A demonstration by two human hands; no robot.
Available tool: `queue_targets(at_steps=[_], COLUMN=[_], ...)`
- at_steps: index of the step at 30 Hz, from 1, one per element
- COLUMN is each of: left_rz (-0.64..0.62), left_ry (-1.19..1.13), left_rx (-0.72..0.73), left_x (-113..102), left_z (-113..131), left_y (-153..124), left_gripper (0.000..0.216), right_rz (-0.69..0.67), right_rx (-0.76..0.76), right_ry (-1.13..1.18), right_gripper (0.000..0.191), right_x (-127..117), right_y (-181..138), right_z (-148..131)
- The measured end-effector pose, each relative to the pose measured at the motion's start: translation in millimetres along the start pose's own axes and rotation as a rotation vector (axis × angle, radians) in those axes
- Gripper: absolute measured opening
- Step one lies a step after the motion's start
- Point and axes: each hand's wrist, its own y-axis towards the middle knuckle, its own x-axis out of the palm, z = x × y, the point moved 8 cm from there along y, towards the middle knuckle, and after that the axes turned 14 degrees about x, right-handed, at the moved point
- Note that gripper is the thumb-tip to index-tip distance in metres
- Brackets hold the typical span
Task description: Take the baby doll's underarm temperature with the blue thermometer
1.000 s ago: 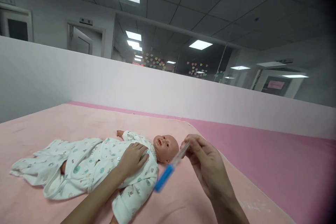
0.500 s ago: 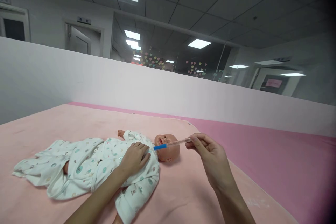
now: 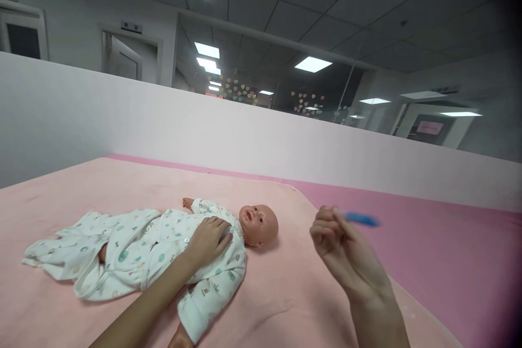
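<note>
A bald baby doll point(image 3: 261, 223) lies on its back, dressed in a white patterned gown point(image 3: 134, 250). My left hand point(image 3: 209, 240) rests on the gown at the doll's chest, its fingers loosely stretched and slightly curved. Away from the doll's head, to its right, my right hand point(image 3: 342, 244) is raised with the fingers pinched together. From that grip a slim clear stick with a blue end point(image 3: 362, 219) points right. Only its blue part shows now, smeared by motion; the clear part is hidden or blurred.
A padded peach-pink sheet point(image 3: 285, 293) lies beneath the doll. Beyond its right edge runs a darker pink surface point(image 3: 440, 244). A low white wall point(image 3: 204, 125) borders the back, with glass panels and doors behind it.
My right hand has moved right, away from the doll's face. The stick's blue end has swung from pointing left by the doll's chin to pointing right. My left hand has stayed on the chest.
</note>
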Motion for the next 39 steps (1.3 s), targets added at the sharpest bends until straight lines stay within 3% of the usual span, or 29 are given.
queue_targets(at_steps=[2,4,9,11,16,18,23,27,30,34,36,39], left_rz=[0.001,0.000,-0.005,0.008,0.027,0.020,0.007,0.018,0.130,0.465,0.590,0.658], left_ry=[-0.002,-0.004,0.000,-0.002,-0.021,-0.022,-0.001,-0.007,-0.021,-0.213,-0.388,-0.601], left_rx=[-0.005,-0.002,0.020,0.023,0.025,0.020,0.016,0.015,0.005,-0.009,-0.008,-0.039], left_x=[0.0,-0.3,-1.8,-2.5,-2.9,-2.3,0.3,0.5,-13.2,-42.4,-46.2,-37.3], left_z=[-0.6,-0.2,2.9,3.3,3.4,3.2,2.0,1.3,4.7,13.8,17.0,16.9], left_y=[-0.2,0.1,1.3,1.4,1.1,1.1,1.4,1.8,1.3,-7.8,-13.9,-20.3], left_gripper=[0.022,0.022,0.023,0.022,0.023,0.023,0.023,0.022,0.024,0.033,0.039,0.045], right_rz=[-0.082,-0.090,0.054,0.091,0.084,0.095,0.122,0.111,0.165,0.295,0.320,0.289], right_rx=[-0.119,-0.246,-0.293,-0.301,-0.228,-0.172,0.048,0.106,0.042,-0.142,-0.197,-0.196], right_ry=[0.052,-0.118,-0.764,-0.875,-0.469,-0.444,-0.586,-0.588,-0.630,-0.687,-0.666,-0.605], right_gripper=[0.014,0.012,0.021,0.022,0.022,0.022,0.031,0.040,0.044,0.043,0.042,0.040], right_x=[13.9,24.4,31.5,30.3,19.4,16.4,3.2,-8.8,-17.6,-20.4,-15.0,-1.0], right_y=[-7.0,-12.7,-7.6,-7.3,-9.5,-7.7,1.7,13.9,24.2,28.2,27.7,29.5], right_z=[-19.5,-26.2,13.0,17.1,-7.2,-6.4,34.9,63.4,71.9,76.3,83.8,102.1])
